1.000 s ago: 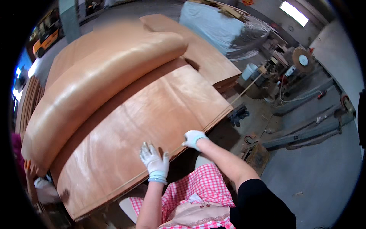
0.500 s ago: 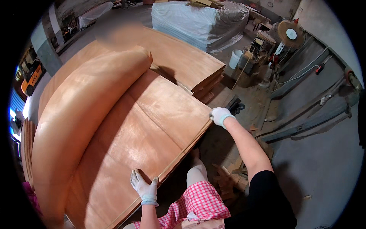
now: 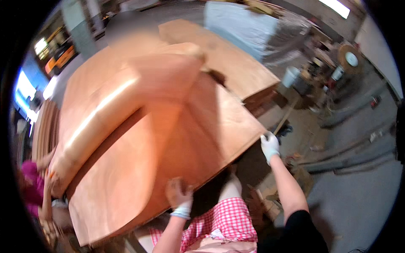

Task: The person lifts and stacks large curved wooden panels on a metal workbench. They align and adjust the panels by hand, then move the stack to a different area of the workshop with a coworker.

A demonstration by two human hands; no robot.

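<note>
There, in the middle of the frame, a large thin veneer sheet [image 3: 177, 152] lay blurred across a stack of similar sheets [image 3: 97, 84], its far part bulging up in a curl toward the upper centre. The left hand [image 3: 179, 196], in a light glove, was closed on the sheet's near edge at the lower centre, grip wrapped over the wood. The right hand [image 3: 270, 145], also gloved, pinched the sheet's right corner at centre right, fingers shut on the edge. Below them showed a red-and-white checked garment [image 3: 228, 223]. At the lower left, another person's pink sleeve [image 3: 29, 189] reached to the stack's far end. A second pile of boards [image 3: 223, 63] sat in the upper centre, with a covered bundle [image 3: 244, 25] behind it, and a grey floor [image 3: 350, 189] to the right.
</note>
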